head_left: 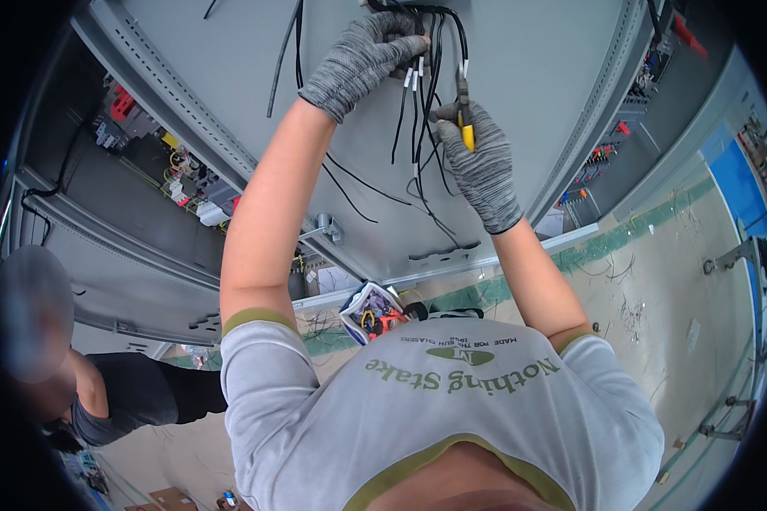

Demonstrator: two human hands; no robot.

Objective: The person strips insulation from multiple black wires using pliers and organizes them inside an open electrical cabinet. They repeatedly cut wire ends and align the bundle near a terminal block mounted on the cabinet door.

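Note:
Both my hands wear grey knitted gloves in front of a grey cabinet panel [520, 51]. My left hand [371, 61] is closed around a bunch of black wires [435, 64] near the top, its thumb and fingertips pressed together. White marker sleeves [414, 78] sit on several of these wires, whose loose ends hang below. In my right hand [483, 162] is a pair of pliers [466, 128] with a yellow grip, pointing up. The tool's tip meets or lies close to one black wire with white sleeves; whether it bites on it I cannot tell.
Perforated metal rails [584, 106] frame the panel on both sides. Electrical components [183, 170] fill the bay at left. An open tool bag [369, 313] stands below the panel. Another person [136, 387] is at the lower left. A wheeled metal frame [746, 264] stands at right.

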